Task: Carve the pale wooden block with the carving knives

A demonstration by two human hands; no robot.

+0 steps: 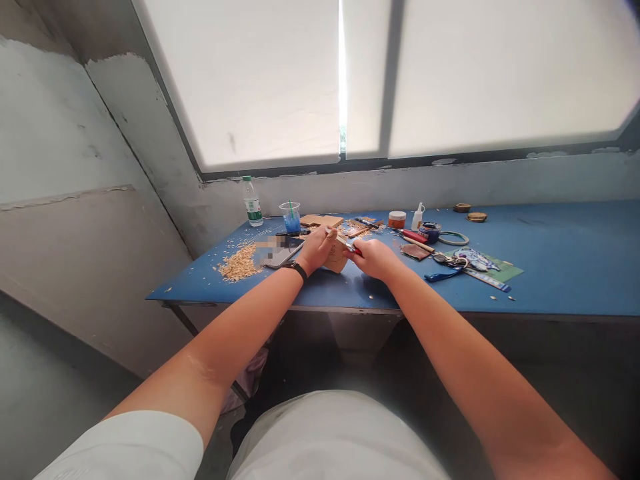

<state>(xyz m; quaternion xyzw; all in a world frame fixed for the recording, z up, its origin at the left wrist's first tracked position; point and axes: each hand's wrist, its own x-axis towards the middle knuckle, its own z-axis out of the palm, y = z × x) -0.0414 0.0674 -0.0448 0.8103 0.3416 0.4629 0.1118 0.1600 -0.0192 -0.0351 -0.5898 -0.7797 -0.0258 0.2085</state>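
Left of centre, on the blue worktop, we record a heap of wood shavings. Above it stands a capped bottle, its green-and-white label too small to read. Next, a grey flat object, partly masked by a pixelated patch, and a clear plastic cup of blue content with a green stick.

At centre: the left hand, a dark wristband below it, fingers closed on a wooden block. The block bears dark hand-drawn marks, which we cannot read for certain; the hand covers its upper left. Behind lies a wooden board, partly hidden. The right hand is closed around a red-handled tool, hiding most of the handle, its working end against or just beside the block; we cannot tell which.

Right of centre: an orange jar with a white lid, a white nozzle bottle, a brown patch, a dark blue jar, a blue strap with keys, and a ruler, markings illegible, over a green sheet.
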